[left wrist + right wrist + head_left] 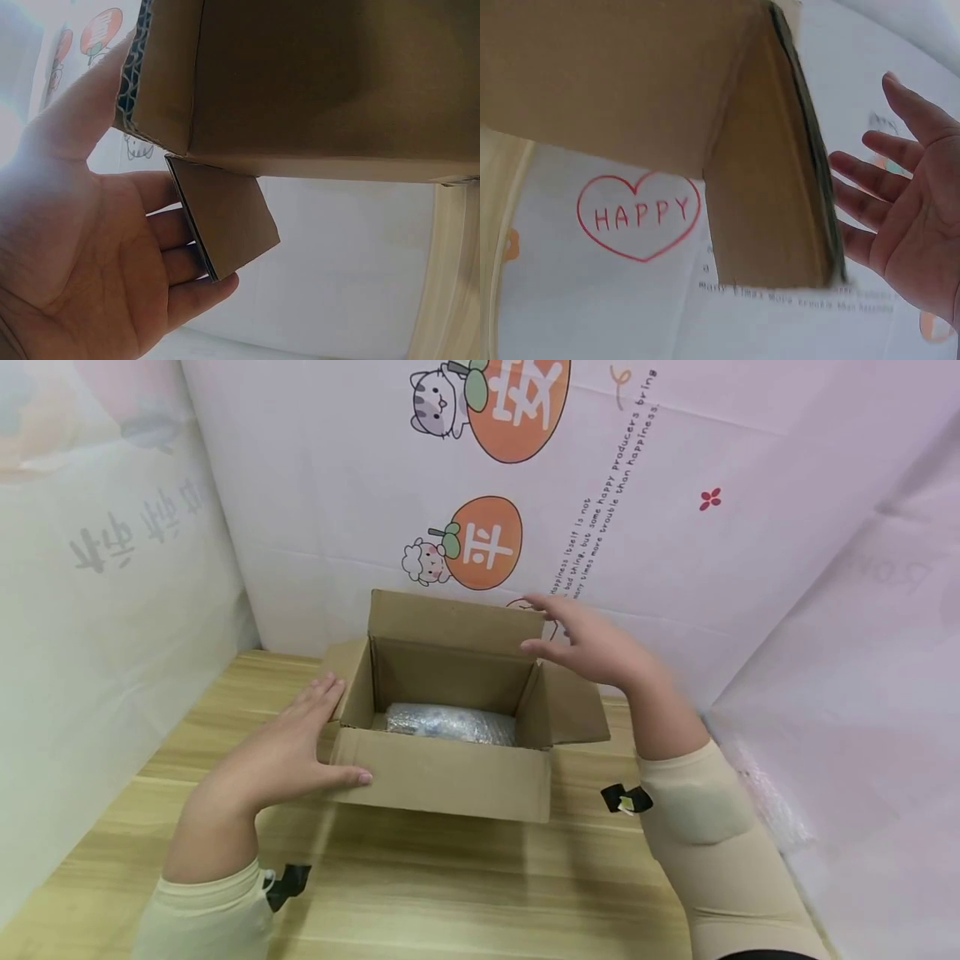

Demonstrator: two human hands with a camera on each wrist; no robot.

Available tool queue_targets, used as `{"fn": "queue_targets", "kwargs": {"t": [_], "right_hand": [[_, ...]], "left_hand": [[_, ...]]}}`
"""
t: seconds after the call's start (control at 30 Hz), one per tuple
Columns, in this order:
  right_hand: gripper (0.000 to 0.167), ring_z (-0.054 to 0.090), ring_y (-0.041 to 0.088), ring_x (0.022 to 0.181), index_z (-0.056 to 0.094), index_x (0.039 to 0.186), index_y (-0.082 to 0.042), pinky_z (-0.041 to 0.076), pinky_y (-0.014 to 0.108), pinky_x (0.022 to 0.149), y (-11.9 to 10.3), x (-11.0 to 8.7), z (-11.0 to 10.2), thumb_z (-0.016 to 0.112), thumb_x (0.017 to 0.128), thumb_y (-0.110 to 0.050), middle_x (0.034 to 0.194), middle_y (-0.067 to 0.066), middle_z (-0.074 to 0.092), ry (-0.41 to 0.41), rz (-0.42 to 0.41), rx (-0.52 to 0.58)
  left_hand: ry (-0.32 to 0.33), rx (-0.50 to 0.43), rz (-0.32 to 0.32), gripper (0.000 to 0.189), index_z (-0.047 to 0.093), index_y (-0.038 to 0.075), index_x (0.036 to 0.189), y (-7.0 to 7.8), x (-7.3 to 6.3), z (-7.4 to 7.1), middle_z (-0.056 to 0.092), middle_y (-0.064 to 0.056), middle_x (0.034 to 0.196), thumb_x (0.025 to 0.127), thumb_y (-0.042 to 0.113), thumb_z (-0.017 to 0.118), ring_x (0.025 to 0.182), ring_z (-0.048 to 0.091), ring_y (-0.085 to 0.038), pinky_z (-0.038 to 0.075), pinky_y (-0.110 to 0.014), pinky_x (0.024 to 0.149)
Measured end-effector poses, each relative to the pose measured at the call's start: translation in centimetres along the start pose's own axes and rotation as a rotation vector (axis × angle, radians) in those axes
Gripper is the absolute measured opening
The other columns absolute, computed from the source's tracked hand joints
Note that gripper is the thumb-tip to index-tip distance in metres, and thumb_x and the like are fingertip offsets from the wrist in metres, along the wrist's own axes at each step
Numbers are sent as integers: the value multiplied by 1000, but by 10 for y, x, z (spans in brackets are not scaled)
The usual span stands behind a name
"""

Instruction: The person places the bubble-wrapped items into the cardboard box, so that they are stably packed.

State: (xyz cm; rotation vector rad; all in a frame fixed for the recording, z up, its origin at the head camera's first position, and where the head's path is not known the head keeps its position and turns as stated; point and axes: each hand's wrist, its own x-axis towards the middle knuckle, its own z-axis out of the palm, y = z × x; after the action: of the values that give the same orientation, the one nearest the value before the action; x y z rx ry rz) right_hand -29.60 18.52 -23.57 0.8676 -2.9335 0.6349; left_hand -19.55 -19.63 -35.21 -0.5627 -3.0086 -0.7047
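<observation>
A brown cardboard box stands with its flaps spread outward. Inside it lies something in clear bubble wrap; what the wrap covers cannot be made out. At the box's left side is my left hand, its fingers fairly straight against the left flap and the thumb by the front flap. My right hand hovers around the back right corner, near the back flap and above the right flap. In the right wrist view its fingers are spread and hold nothing.
The box is on a wood-grain table. Behind it rises a white printed sheet with cartoon fruit and lettering, and pale sheets hang at both sides. More bubble wrap lies along the right side, beyond my right forearm.
</observation>
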Motion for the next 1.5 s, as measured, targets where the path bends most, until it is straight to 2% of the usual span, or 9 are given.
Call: {"fn": "queue_targets", "kwargs": {"t": [0.1,0.33,0.53,0.63,0.73,1.03,1.3,1.5], "right_hand": [[76,36,28,142,28,156,-24,37,55,111,8,-14,-7,63,93,-49,158,2,33,71,18,29],[71,42,37,136,26,155,-30,42,61,102,28,-43,-6,59,95,-50,157,4,32,277,56,57],[67,42,30,138,30,154,-28,41,60,105,53,-70,-10,61,96,-42,156,2,36,501,102,118],[68,40,27,140,27,155,-30,38,60,108,68,-85,-14,59,96,-42,157,1,34,542,165,139],[69,37,29,142,23,156,-30,37,61,107,83,-101,-16,57,97,-41,159,3,31,549,223,150],[80,29,46,142,11,159,-12,32,69,104,129,-140,-5,52,99,-46,161,18,20,490,366,119],[92,29,58,135,0,157,-4,29,77,97,172,-172,16,43,97,-60,157,33,16,322,583,30],[103,31,60,130,-2,155,4,33,75,95,197,-189,34,37,94,-70,151,40,21,171,692,3]], "left_hand": [[-1,0,3,129,6,8,159,-1,1,1,0,-12,166,70,80,65,152,4,-37,15,-62,118],[-14,-4,-1,130,3,9,159,-4,2,2,-3,-10,166,70,80,65,152,1,-35,14,-61,119],[-18,-9,0,130,2,8,159,-3,2,1,-3,-10,166,70,79,65,152,0,-36,13,-62,119],[-21,-8,-4,130,2,8,158,-2,2,1,-4,-10,166,70,79,65,152,0,-36,13,-62,119],[-23,-6,-4,129,3,7,158,-2,2,1,-3,-10,166,70,78,66,152,0,-36,14,-62,119],[-27,-4,-8,131,2,8,158,-2,2,1,-5,-10,166,69,80,66,152,-1,-36,13,-62,119],[-30,-6,-3,131,3,7,158,-1,3,2,-5,-11,165,69,79,66,152,0,-37,13,-63,118],[-27,-4,-4,131,2,8,158,0,3,2,-5,-9,166,69,79,65,152,-1,-35,13,-63,118]]}}
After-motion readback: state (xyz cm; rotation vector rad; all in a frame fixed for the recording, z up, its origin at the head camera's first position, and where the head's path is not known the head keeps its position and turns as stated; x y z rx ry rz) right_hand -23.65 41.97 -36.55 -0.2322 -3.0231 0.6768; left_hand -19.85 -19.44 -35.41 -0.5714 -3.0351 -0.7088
